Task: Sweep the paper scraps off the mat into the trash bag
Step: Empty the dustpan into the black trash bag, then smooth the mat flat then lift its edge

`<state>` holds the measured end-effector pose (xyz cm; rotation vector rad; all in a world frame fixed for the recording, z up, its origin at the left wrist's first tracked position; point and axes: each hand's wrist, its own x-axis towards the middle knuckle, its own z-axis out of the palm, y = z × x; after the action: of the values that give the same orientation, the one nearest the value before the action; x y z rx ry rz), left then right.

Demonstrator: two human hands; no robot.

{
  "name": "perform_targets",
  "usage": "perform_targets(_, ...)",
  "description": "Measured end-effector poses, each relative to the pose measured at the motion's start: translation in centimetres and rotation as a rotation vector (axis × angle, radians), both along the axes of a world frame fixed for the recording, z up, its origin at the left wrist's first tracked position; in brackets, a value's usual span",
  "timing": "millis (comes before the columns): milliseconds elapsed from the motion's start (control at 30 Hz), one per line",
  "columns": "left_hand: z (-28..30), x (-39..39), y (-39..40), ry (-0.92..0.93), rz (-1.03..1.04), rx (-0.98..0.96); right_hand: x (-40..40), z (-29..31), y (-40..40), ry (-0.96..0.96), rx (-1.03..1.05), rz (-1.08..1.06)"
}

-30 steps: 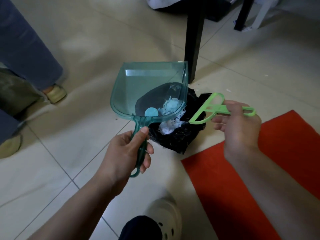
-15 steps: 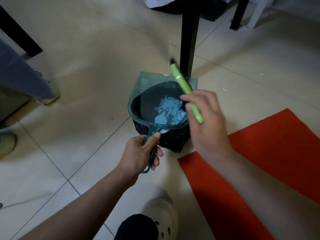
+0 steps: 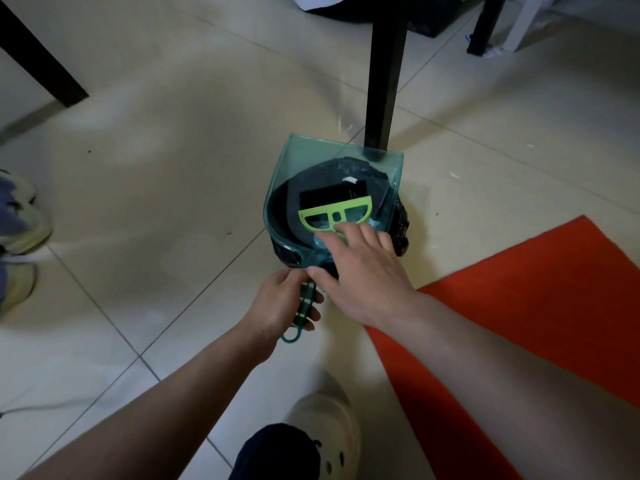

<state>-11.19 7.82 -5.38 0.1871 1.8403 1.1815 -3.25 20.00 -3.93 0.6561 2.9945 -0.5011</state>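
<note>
My left hand grips the handle of a clear teal dustpan, which is held over the black trash bag on the floor. My right hand holds a lime-green hand brush with its black bristles inside the pan. One white paper scrap lies in the pan by the bristles. The red mat lies to the right, with no scraps visible on the part shown.
A dark table leg stands just behind the dustpan, another leg at the upper left. Another person's shoes are at the left edge. My own light clog is below. A few tiny scraps dot the tiles.
The dustpan has moved over the bag. The brush has swung from upright down into the pan, and the pile of blue-looking scraps seen in the pan has gone.
</note>
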Motion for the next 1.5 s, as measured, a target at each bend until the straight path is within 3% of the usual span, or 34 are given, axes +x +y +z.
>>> perform_targets(633,-0.8,0.6,0.7,0.079,0.185,-0.097,7.8,-1.4,-0.6,0.265,-0.147,-0.167)
perform_targets(733,-1.2,1.0,1.2,0.341,0.316,-0.163,9.3,-1.8,-0.7,0.276,-0.171,-0.212)
perform_targets(833,-0.9,2.8,1.5,0.753,0.337,-0.148,11.8,-2.2,-1.1,0.264,-0.181,-0.276)
perform_targets(933,-0.6,6.9,2.0,1.017,0.062,0.046,15.5,-2.5,-1.3,0.189,-0.203,-0.306)
perform_targets(1033,-2.5,11.4,2.8,1.150,-0.423,0.168,20.5,-2.3,-1.4,0.081,-0.248,-0.300)
perform_targets(1233,-7.5,18.2,3.7,1.211,-1.350,0.055,33.9,-2.5,-3.4,-0.228,-0.292,-0.334)
perform_targets(1367,-8.1,20.3,4.9,1.244,-1.618,-0.013,41.3,-3.7,-4.5,-0.403,-0.356,-0.571)
perform_targets(1500,-9.0,21.8,5.9,1.258,-1.755,-0.063,45.2,-5.8,-5.2,-0.626,-0.370,-0.787)
